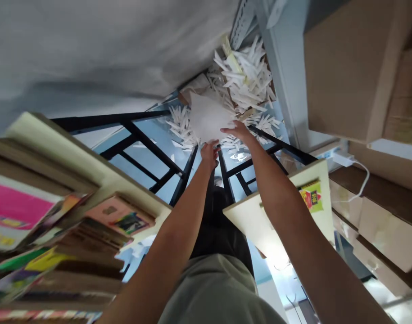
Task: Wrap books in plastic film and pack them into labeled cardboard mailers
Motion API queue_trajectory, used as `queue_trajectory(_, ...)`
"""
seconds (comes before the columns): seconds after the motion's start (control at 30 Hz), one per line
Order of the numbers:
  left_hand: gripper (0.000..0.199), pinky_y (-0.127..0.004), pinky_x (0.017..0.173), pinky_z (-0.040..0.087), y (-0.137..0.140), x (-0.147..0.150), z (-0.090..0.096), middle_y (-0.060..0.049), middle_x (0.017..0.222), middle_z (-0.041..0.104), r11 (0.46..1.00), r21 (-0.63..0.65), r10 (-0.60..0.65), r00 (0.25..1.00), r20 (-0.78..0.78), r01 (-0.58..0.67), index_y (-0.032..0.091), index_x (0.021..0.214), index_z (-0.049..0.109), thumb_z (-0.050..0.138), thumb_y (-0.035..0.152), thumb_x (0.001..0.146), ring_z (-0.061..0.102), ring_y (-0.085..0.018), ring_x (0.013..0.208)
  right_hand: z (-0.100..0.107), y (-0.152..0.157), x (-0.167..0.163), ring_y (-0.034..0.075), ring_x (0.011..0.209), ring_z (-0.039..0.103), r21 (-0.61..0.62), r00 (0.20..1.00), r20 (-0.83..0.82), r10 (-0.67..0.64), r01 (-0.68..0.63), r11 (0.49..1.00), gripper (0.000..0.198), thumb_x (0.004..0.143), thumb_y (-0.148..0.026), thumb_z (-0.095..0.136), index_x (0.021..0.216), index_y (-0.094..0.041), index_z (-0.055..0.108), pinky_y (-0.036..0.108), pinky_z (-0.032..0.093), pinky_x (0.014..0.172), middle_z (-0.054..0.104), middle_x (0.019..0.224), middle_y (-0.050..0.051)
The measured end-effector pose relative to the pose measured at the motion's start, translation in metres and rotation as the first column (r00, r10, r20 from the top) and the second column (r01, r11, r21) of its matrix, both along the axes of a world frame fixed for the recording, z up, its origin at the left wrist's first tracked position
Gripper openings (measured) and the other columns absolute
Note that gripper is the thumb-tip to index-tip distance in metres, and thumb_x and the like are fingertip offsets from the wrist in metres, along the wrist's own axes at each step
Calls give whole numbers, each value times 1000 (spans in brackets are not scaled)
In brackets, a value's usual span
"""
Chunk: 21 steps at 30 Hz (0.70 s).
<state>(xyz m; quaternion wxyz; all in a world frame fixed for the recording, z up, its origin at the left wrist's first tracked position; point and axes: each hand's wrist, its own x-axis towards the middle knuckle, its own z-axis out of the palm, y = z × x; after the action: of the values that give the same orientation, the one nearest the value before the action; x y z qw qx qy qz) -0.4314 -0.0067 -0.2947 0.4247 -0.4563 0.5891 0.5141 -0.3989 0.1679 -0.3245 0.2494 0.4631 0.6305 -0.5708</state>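
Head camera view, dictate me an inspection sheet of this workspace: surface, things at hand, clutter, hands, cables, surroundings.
Surface: pale blue floor, seen between black metal bars.
Things at hand: smooth white paper-like sheet.
Clutter: heaped narrow white paper-like strips behind and beside the sheet.
Hands: left hand at the sheet's near edge, grip unclear; right hand open, fingers spread, by its right side.
Cables: thin white cable at a white plug, far right.
Surroundings: large brown cardboard box, right; flat cream-coloured board, left.
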Motion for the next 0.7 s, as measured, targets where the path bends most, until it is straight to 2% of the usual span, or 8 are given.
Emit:
queue_trajectory(0.07, 27, -19, 49, 34, -2, -6, 28, 0, 93, 82, 998, 65, 15, 1000, 19, -16, 20, 104, 76, 95, 21, 86, 64, -7, 60, 35, 6, -5, 37, 126, 79, -16, 999, -37, 28, -29, 999, 49, 78, -53, 107, 99, -21, 76, 51, 62, 123, 86, 117, 12)
queue_trajectory(0.17, 22, -19, 46, 33, -6, -13, 65, 0, 85, 77, 994, 82, -64, 997, -49, 68, 19, 99, 76, 95, 23, 89, 62, -7, 58, 80, 17, -7, 37, 121, 80, 24, 989, -105, 106, -104, 994, 42, 77, -50, 104, 82, -24, 72, 53, 61, 124, 86, 104, 9)
queue_trajectory(0.27, 25, -19, 46, 32, -14, -13, 103, 2, 73, 69, 972, 74, -203, 960, -192, 221, 19, 88, 75, 98, 28, 89, 58, -8, 56, 124, 31, -2, 37, 120, 81, 106, 966, -187, 180, -162, 981, 31, 78, -44, 97, 81, -24, 74, 50, 61, 123, 87, 103, 10)
queue_trajectory(0.37, 40, -21, 47, 33, -29, -3, 146, 5, 60, 58, 934, 10, -325, 863, -386, 356, 20, 75, 68, 103, 37, 85, 52, -9, 53, 174, 43, 11, 38, 120, 81, 212, 919, -304, 251, -192, 958, 28, 79, -45, 95, 87, -25, 77, 52, 62, 124, 88, 104, 9)
queue_trajectory(0.47, 40, -24, 62, 55, -52, 15, 192, 0, 67, 68, 879, -97, -426, 677, -600, 467, 20, 78, 74, 102, 48, 85, 71, -18, 70, 229, 53, 32, 40, 120, 80, 293, 857, -413, 307, -194, 936, 35, 79, -51, 99, 93, -25, 80, 55, 62, 124, 88, 103, 9)
queue_trajectory(0.57, 35, -36, 96, 70, -71, 35, 233, -9, 94, 85, 797, -280, -526, 386, -758, 536, 19, 99, 84, 97, 50, 89, 86, -31, 108, 281, 59, 61, 39, 121, 80, 364, 807, -480, 344, -173, 915, 38, 81, -52, 101, 96, -24, 80, 56, 63, 124, 87, 102, 9)
queue_trajectory(0.63, 34, -44, 120, 66, -79, 46, 253, -14, 113, 89, 749, -397, -558, 181, -810, 530, 21, 107, 86, 96, 49, 90, 84, -35, 132, 308, 62, 85, 39, 121, 81, 398, 772, -523, 360, -152, 905, 36, 85, -52, 100, 96, -24, 80, 56, 63, 125, 86, 103, 9)
queue_trajectory(0.7, 39, -49, 134, 57, -80, 56, 268, -18, 127, 88, 724, -446, -546, 41, -837, 527, 22, 112, 86, 97, 52, 88, 77, -37, 148, 327, 62, 108, 38, 122, 81, 423, 738, -563, 373, -130, 897, 34, 88, -51, 99, 98, -25, 80, 56, 63, 127, 86, 105, 9)
